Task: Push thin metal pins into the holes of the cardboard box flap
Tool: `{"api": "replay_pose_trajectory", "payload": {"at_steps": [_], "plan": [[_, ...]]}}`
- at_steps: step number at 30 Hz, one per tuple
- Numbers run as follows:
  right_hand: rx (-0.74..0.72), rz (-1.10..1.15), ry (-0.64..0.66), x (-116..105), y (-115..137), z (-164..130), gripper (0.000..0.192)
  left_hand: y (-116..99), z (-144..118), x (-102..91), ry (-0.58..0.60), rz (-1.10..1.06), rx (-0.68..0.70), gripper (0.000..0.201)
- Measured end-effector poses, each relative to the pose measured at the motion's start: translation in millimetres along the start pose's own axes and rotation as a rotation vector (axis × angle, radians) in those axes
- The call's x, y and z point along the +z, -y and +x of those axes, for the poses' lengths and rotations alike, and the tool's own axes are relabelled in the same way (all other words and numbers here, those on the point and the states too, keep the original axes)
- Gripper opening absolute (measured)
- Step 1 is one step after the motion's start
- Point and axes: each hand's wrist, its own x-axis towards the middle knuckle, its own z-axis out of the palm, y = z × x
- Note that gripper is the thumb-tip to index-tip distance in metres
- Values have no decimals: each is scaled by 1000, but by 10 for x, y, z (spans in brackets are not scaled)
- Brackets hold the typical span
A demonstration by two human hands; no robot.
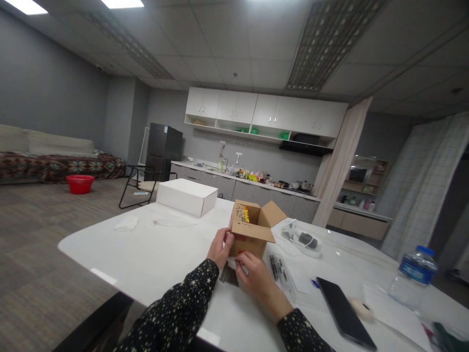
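Note:
A small brown cardboard box (252, 226) stands on the white table (154, 249) with its top flaps open. My left hand (220, 247) holds the box's left side, fingers curled round its edge. My right hand (256, 278) rests against the lower front of the box, fingertips touching it. A dark flat object (229, 275) lies on the table just under my hands, partly hidden by them. Both sleeves are dark with small stars.
A closed white box (186, 195) sits further back on the table. To the right lie a plastic bag with dark items (304, 240), pens (278, 268), a black phone (344, 313), a tape roll (362, 308) and a water bottle (414, 276). A chair (141, 188) stands behind.

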Motion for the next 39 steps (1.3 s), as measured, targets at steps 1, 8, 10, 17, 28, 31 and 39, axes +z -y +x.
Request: {"api": "replay_pose_trajectory", "payload": {"at_steps": [1, 8, 10, 17, 28, 31, 39], "plan": [[39, 28, 35, 9, 20, -6, 14, 5, -6, -7, 8, 21, 5, 35], [169, 165, 229, -1, 172, -52, 10, 18, -36, -35, 31, 115, 2, 23], [174, 192, 257, -9, 188, -62, 17, 26, -40, -29, 32, 120, -10, 21], [172, 232, 296, -10, 232, -66, 41, 128, -44, -25, 5, 142, -60, 15], [198, 223, 327, 94, 272, -53, 45, 190, -53, -52, -3, 153, -92, 15], [190, 226, 322, 80, 315, -36, 40, 168, -61, -65, -6, 153, -94, 14], [213, 228, 325, 99, 345, -21, 39, 174, -96, -80, -5, 142, -97, 13]]}}
